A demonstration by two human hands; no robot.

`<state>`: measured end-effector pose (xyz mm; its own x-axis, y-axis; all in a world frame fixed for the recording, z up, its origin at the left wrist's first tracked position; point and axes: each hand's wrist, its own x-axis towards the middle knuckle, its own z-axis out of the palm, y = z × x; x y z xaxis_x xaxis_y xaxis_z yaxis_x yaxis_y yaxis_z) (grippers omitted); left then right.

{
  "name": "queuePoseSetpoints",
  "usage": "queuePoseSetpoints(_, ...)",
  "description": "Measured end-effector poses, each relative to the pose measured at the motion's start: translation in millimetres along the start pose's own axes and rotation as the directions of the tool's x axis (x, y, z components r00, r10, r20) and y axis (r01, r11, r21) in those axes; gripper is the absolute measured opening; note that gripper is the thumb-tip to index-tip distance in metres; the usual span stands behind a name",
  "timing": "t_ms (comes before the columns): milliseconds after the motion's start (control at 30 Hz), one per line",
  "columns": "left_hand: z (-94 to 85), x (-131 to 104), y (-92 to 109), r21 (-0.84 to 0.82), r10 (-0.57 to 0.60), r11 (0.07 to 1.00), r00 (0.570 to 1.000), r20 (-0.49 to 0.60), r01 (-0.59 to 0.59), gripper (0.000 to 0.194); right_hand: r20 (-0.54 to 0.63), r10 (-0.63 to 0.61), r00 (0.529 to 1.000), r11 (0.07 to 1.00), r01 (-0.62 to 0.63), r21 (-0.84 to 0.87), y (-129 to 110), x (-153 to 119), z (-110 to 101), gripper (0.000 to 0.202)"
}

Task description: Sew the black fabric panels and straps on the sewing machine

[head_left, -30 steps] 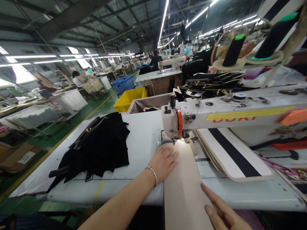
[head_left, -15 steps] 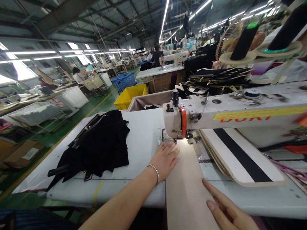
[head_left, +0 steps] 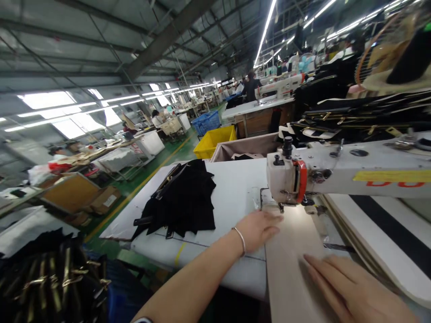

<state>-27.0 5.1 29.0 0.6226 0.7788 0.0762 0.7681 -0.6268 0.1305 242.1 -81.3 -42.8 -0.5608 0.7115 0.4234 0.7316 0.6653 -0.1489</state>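
Observation:
A long beige panel (head_left: 291, 273) runs from the front edge of the table to beneath the needle area of a white sewing machine (head_left: 286, 179). My left hand (head_left: 258, 228), with a silver bangle at the wrist, rests flat on the panel's left edge close to the presser foot, fingers stretched forward. On the right edge lies my right hand (head_left: 357, 285), lower down, its fingers extended over the panel and slightly blurred. The machine's lamp lights the cloth at the needle. The far end of the panel is hidden under the machine head.
Black zippered pieces (head_left: 185, 197) lie stacked on the table's left. White panels with a black stripe (head_left: 380, 233) are piled under the machine arm. More black zippered pieces (head_left: 50, 278) sit at lower left. Behind stand a beige bin (head_left: 247, 146) and a yellow crate (head_left: 215, 140).
The view has swung left, so the machine and table appear farther right. My right hand now lies flatter and further over the panel. My left hand stays near the presser foot.

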Motion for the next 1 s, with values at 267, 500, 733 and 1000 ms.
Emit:
queuePoseSetpoints(267,-84.7,-86.0,-115.6,0.262,-0.734,0.599,0.649,-0.198,0.757,0.046,-0.056,0.059,0.997,0.992,-0.065,-0.104,11.2,70.3,22.7,0.054)
queuePoseSetpoints(500,-151.2,-77.5,-119.5,0.236,-0.73,0.612,0.653,-0.199,0.755,0.036,-0.036,0.067,0.997,0.993,-0.07,-0.095,11.6,66.4,18.8,0.051)
queuePoseSetpoints(733,-108.4,-49.1,-31.5,-0.36,-0.31,0.798,0.842,0.442,0.483,0.038,0.011,0.113,0.994,0.991,-0.112,-0.074,5.6,82.6,4.2,0.044)
queuePoseSetpoints(1000,-6.0,10.6,-20.8,-0.001,-0.365,0.931,0.927,-0.085,0.366,0.035,0.01,0.134,0.991,0.989,-0.133,-0.071,2.7,83.0,-0.1,0.041)
